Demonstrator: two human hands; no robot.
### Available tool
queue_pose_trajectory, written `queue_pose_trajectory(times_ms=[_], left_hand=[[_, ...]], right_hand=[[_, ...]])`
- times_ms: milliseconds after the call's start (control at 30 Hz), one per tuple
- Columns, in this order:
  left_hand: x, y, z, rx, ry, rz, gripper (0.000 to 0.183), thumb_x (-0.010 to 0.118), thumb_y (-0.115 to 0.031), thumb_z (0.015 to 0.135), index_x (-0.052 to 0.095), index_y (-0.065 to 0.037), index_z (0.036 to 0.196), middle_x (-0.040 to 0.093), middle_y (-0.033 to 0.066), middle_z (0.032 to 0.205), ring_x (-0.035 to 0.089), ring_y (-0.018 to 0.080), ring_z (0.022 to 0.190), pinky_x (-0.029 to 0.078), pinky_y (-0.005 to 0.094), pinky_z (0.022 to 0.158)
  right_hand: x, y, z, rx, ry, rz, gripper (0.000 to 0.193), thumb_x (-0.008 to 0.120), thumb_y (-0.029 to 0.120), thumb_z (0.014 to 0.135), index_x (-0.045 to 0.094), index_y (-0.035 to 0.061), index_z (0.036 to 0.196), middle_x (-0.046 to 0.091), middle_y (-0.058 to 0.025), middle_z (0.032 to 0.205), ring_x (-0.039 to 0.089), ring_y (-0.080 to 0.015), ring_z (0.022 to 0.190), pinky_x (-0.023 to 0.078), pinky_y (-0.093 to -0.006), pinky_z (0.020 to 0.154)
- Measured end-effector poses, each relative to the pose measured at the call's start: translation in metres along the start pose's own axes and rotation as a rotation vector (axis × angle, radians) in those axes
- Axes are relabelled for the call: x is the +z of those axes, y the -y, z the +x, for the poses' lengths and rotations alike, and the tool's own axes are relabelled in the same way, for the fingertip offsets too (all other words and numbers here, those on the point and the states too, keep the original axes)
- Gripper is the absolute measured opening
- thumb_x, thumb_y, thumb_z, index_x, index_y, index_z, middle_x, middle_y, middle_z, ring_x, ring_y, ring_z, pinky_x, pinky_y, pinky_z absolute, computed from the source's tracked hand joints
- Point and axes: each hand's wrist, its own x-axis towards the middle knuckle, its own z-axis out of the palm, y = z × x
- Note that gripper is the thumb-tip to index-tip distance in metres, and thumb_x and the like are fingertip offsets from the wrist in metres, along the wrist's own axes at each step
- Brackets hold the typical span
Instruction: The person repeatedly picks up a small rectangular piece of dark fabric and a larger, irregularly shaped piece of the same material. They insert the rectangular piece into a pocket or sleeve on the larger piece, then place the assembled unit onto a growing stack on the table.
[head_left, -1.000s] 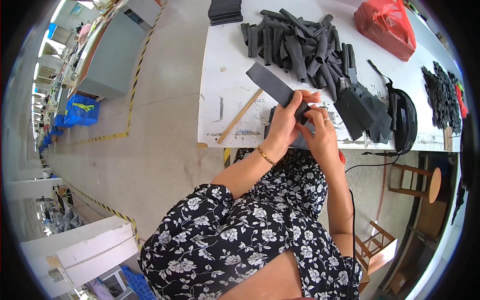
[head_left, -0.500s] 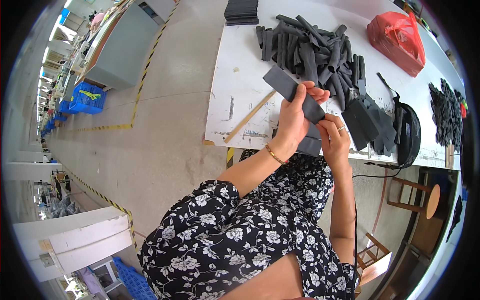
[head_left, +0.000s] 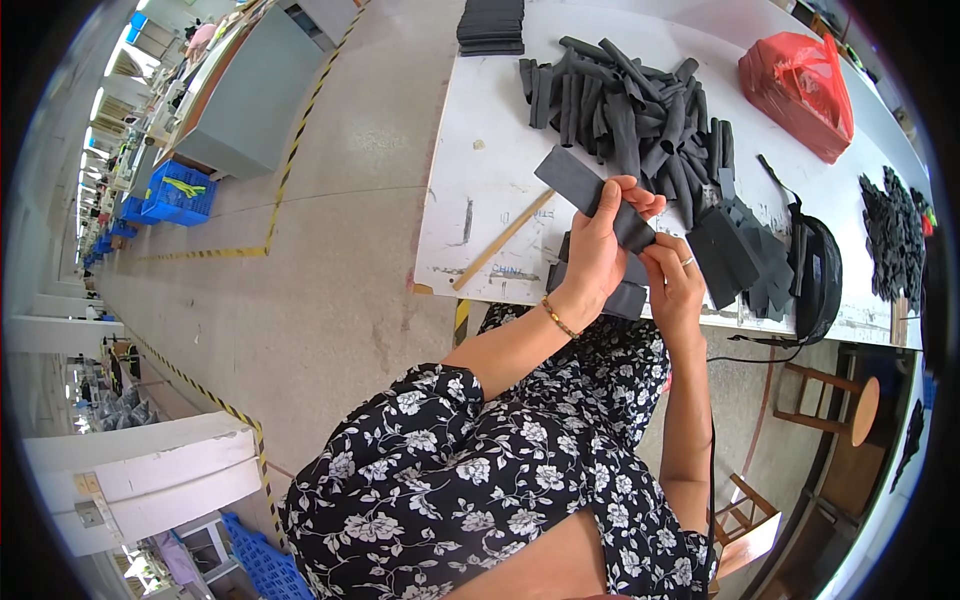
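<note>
A flat dark-grey fabric strip (head_left: 570, 180) slants across both my hands above the near edge of the white table. My left hand (head_left: 600, 235) grips it around the middle, thumb on top and fingers beneath. At the strip's lower right end my right hand (head_left: 674, 278) pinches the edge between thumb and fingers. Dark flat pieces (head_left: 622, 298) lie on the table under my hands, partly hidden by them. Beyond is a heap of rolled or folded dark strips (head_left: 625, 110). More flat dark pieces (head_left: 728, 250) lie right of my right hand.
A wooden stick (head_left: 503, 240) lies on the table's left part, with a neat stack of dark strips (head_left: 490, 27) at the far left. Rightward are a red plastic bag (head_left: 797, 95), a black bag with a strap (head_left: 818, 265) and a dark pile (head_left: 890, 235). A stool (head_left: 864, 408) stands below.
The view has shifted slightly, so the table and things on it appear a little lower. My hands keep the same grip on the strip, which has barely moved.
</note>
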Motion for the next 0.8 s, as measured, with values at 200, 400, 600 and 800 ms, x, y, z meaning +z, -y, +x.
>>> queue_pose_trajectory(times_ms=[200,400,600,800], left_hand=[[-0.001,0.004,0.001,0.0,-0.008,-0.018,0.033,0.051,-0.032,0.101,0.057,0.0,0.109,0.066,0.0107,0.092,0.067,0.0268,0.095,0.052,0.04,0.093],[-0.002,0.002,0.006,0.056,0.017,-0.019,0.032,0.049,-0.029,0.103,0.055,0.001,0.111,0.067,0.0152,0.099,0.066,0.0299,0.1,0.05,0.0438,0.098],[0.001,-0.006,0.008,0.078,0.125,-0.035,0.029,0.049,-0.028,0.102,0.057,-0.001,0.109,0.068,0.0178,0.104,0.064,0.0323,0.109,0.047,0.0465,0.103],[0.004,-0.017,0.009,-0.098,0.405,0.012,0.032,0.052,-0.032,0.1,0.059,-0.006,0.118,0.068,0.0114,0.113,0.052,0.0313,0.127,0.04,0.0526,0.108]], right_hand=[[0.0,-0.002,-0.001,0.003,0.008,0.002,0.013,0.069,-0.003,0.081,0.061,0.0002,0.09,0.062,-0.0109,0.094,0.062,-0.0295,0.079,0.05,-0.0373,0.067],[0.007,0.013,0.002,0.463,-0.071,0.449,0.016,0.072,0.007,0.086,0.061,-0.0036,0.092,0.062,-0.0048,0.094,0.06,-0.0158,0.082,0.049,-0.0291,0.075],[0.021,0.002,-0.014,0.85,-0.509,0.836,0.015,0.07,0.014,0.091,0.06,0.003,0.086,0.057,0.001,0.084,0.052,-0.0056,0.073,0.042,-0.0212,0.066],[0.008,0.019,0.001,0.74,-0.29,0.884,0.011,0.067,0.011,0.092,0.069,0.0016,0.096,0.064,-0.0024,0.087,0.058,-0.0124,0.077,0.045,-0.0254,0.071]])
